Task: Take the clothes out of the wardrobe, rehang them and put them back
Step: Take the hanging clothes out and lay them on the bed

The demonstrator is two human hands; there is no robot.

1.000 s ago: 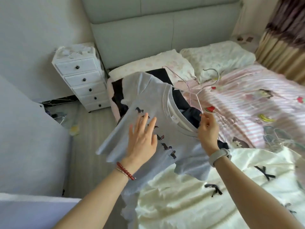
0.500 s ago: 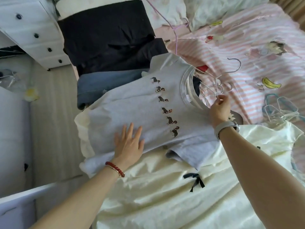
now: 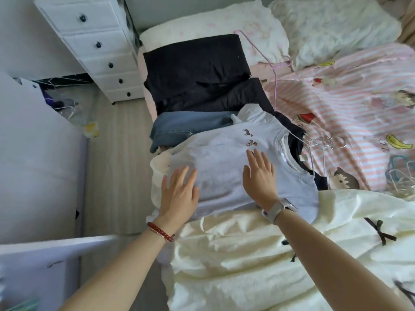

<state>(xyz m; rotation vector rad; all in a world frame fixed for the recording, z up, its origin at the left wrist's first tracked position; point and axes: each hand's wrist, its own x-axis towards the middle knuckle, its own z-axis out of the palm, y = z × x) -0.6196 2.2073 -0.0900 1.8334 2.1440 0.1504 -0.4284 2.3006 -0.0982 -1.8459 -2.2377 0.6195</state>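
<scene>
A light grey T-shirt point(image 3: 220, 167) with small horse prints lies flat on the bed, on top of a cream garment point(image 3: 247, 254). A thin metal hanger point(image 3: 318, 144) sticks out of its neck opening to the right. My left hand point(image 3: 179, 194) rests flat on the shirt's lower left part, fingers straight. Flat on the shirt's chest, near the collar, lies my right hand point(image 3: 260, 176), a watch on its wrist. Behind the shirt lie folded dark clothes point(image 3: 197, 72) and a blue denim piece point(image 3: 186, 129).
A pink wire hanger point(image 3: 269, 57) lies by the pillows point(image 3: 332, 25). More hangers point(image 3: 402, 176) sit on the pink striped bedcover at the right. A white drawer unit point(image 3: 101, 46) stands left of the bed, with a wooden floor strip point(image 3: 116, 153) and a white panel point(image 3: 38, 153) beside it.
The shirt went from held up in the air to lying flat on the bed. My right hand let go of the hanger and now lies flat on the shirt's chest.
</scene>
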